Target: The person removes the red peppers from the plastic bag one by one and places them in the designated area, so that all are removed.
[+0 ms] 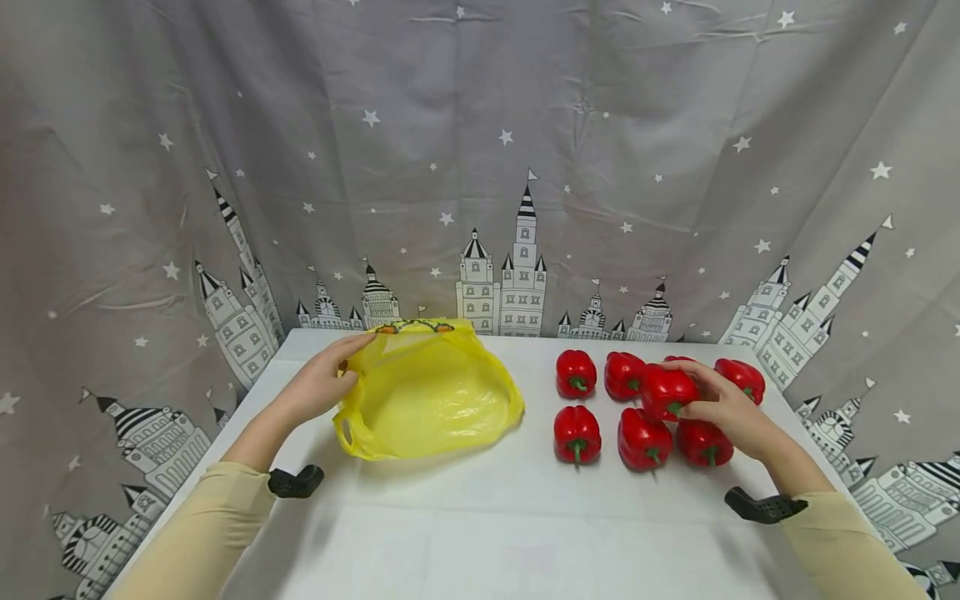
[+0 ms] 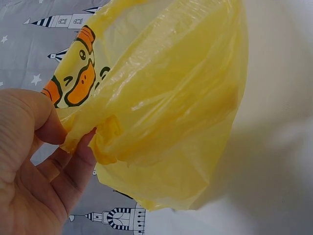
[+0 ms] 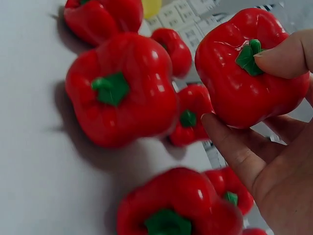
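A yellow plastic bag (image 1: 435,400) with a printed duck face (image 2: 80,73) lies with its mouth spread towards me, left of the middle of the table. At its left edge my left hand (image 1: 324,383) pinches the thin plastic between thumb and fingers, which the left wrist view shows closely. My right hand (image 1: 731,408) grips a red bell pepper (image 3: 249,68) with a green stem, thumb beside the stem and fingers underneath. That pepper is held up above several other red peppers (image 1: 645,439) on the right of the table, partly covering those behind it.
Two peppers stand nearest the bag, one behind (image 1: 576,373) and one in front (image 1: 577,433). Another pepper (image 1: 741,380) sits at the far right, near the table's edge. A grey curtain (image 1: 420,167) with printed castles and stars hangs behind the white table (image 1: 480,533).
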{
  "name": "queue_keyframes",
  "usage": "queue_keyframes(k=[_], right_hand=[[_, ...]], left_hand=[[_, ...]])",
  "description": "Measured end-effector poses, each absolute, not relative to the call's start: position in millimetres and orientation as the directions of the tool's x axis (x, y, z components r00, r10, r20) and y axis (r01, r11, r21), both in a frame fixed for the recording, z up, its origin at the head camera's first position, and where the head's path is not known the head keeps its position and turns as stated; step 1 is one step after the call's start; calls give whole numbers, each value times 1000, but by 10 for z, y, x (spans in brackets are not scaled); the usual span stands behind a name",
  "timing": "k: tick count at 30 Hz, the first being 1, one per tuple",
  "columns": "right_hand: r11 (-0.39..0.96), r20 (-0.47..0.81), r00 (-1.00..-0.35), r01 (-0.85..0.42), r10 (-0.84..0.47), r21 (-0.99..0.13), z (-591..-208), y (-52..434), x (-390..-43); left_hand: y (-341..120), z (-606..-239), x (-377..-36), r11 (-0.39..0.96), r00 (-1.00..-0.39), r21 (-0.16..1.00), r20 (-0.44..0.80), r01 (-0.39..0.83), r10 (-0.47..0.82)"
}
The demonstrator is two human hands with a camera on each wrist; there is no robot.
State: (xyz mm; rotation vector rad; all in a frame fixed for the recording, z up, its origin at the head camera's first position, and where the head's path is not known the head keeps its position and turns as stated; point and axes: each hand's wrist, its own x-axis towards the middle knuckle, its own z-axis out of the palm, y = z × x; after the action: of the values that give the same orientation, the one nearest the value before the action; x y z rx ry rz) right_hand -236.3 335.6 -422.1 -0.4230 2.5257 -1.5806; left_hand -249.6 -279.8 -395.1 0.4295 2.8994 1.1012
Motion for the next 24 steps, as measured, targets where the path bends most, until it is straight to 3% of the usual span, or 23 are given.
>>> queue_keyframes(k=[24], right_hand=[[323,121,-973,-182,-198,-929,-4217,4212,-2084]], left_hand=[[-2783,-3957,-2472,708,-962,661,83,249,260]])
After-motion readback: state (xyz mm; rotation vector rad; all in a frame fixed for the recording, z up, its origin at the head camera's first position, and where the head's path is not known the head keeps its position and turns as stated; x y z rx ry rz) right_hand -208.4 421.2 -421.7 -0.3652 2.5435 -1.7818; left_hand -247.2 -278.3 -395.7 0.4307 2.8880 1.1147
